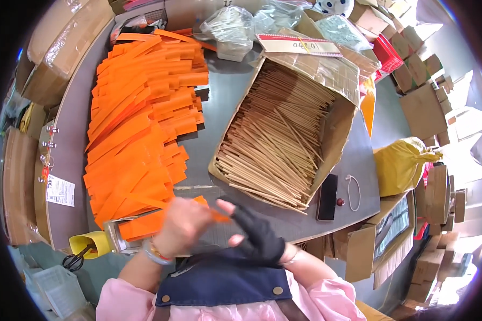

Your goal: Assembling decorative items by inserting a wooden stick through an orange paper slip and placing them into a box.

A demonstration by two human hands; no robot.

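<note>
Clearly, the two hands are close together in front of the person's body, above the near edge of the dark grey worktop (pixel 209 136). The left hand (pixel 187 223), blurred, is curled into a loose fist, with an orange strip (pixel 219 216) sticking out of it toward the right. The right hand (pixel 258 235) wears a black glove that leaves the thumb and index fingertips bare; these two are spread apart, and the strip's end lies just beside them. Whether the gloved fingers touch it, I cannot tell.

Just left of the left hand, a short stack of orange strips (pixel 140 227) lies at the worktop's edge. Beyond it, a large heap of orange strips (pixel 139 123) spreads far back along the left side, overlapping and fanned at differing angles. To the right of the heap stands an open cardboard box (pixel 334 142), set askew and holding many thin wooden sticks (pixel 273 139), a few lying across the others.

Near the box's lower right corner lies a black phone (pixel 328 198), with a red bead (pixel 340 202) just beside it. Past the worktop's right side sits a yellow bag (pixel 404 168), its neck gathered. At the near left corner, a yellow holder (pixel 99 245) lies tilted, black scissor handles (pixel 74 261) poking out. A clear plastic bag (pixel 231 35) stands at the back, between heap and box.
</note>
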